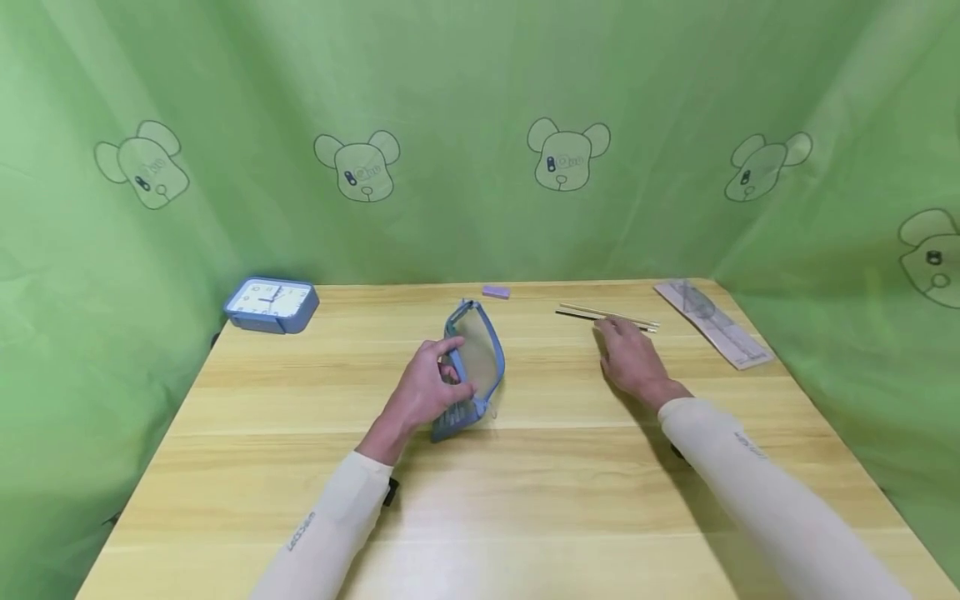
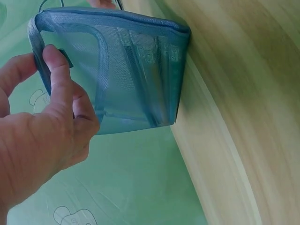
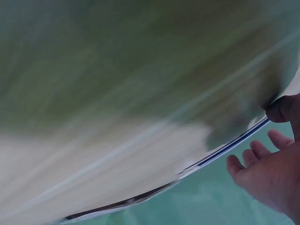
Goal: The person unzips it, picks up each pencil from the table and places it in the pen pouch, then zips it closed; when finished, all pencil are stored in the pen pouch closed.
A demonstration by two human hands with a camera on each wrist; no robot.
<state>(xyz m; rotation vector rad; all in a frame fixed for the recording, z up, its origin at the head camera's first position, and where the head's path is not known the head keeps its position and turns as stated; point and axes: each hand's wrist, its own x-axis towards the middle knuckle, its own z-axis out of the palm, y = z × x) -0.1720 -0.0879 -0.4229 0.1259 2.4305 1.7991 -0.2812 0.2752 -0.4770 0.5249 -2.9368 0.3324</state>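
Note:
A blue mesh zip pouch (image 1: 477, 354) stands tilted on the table, its mouth spread. My left hand (image 1: 427, 387) pinches the pouch's rim between thumb and fingers. Through the mesh in the left wrist view, long narrow items (image 2: 157, 70) show inside the pouch; their kind is unclear. My right hand (image 1: 632, 357) reaches low over the table, fingertips at a black pencil (image 1: 576, 315). Beside that lies a gold-coloured pencil (image 1: 603, 313). In the right wrist view the thumb and fingers of the right hand (image 3: 269, 173) are apart, with nothing seen gripped between them.
A blue clock (image 1: 272, 305) lies at the back left of the wooden table (image 1: 480, 517). Near the back edge sits a purple eraser (image 1: 496, 292). A packet of clear rulers (image 1: 712, 323) lies at the right. Green curtains (image 1: 465, 225) close off the back and both sides.

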